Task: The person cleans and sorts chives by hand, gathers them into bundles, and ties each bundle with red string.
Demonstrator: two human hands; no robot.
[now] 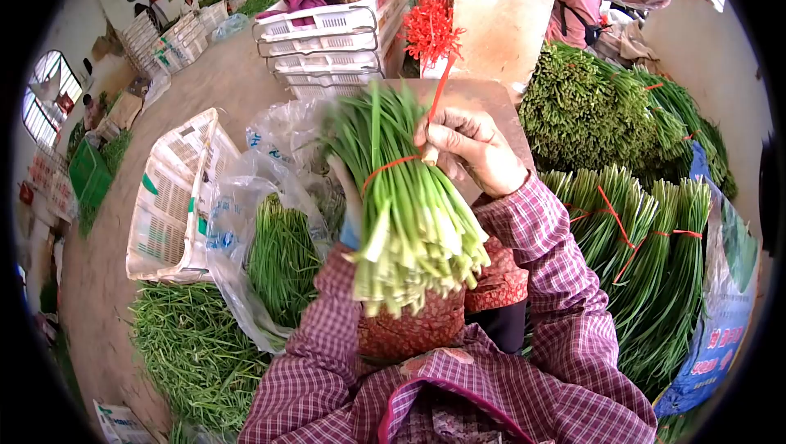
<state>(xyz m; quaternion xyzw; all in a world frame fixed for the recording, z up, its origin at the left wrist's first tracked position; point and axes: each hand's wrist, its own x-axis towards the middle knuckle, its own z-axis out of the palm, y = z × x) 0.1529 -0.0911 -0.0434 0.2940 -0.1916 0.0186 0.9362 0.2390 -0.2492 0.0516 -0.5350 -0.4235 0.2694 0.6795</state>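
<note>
A thick bunch of garlic chives (pixel 409 223), pale cut ends toward me, is held up in front of my body. My left hand (pixel 347 190) grips it from the left, mostly hidden behind the stalks. Around the bunch runs a red tie (pixel 391 165). At its right side, my right hand (pixel 475 149) is closed, thumb against fingers, pinching the tie. A red strand also rises from this hand toward a cluster of red ties (pixel 431 31) hanging above. The bunch's edges are blurred.
Tied chive bundles (pixel 647 256) stand at right, below a heap of greens (pixel 598 117). To the left are a white plastic crate (pixel 176 198), a clear plastic bag (pixel 233 231) with chives, and loose greens (pixel 196 354). Stacked white crates (pixel 327 43) stand ahead beside a pillar (pixel 499 18).
</note>
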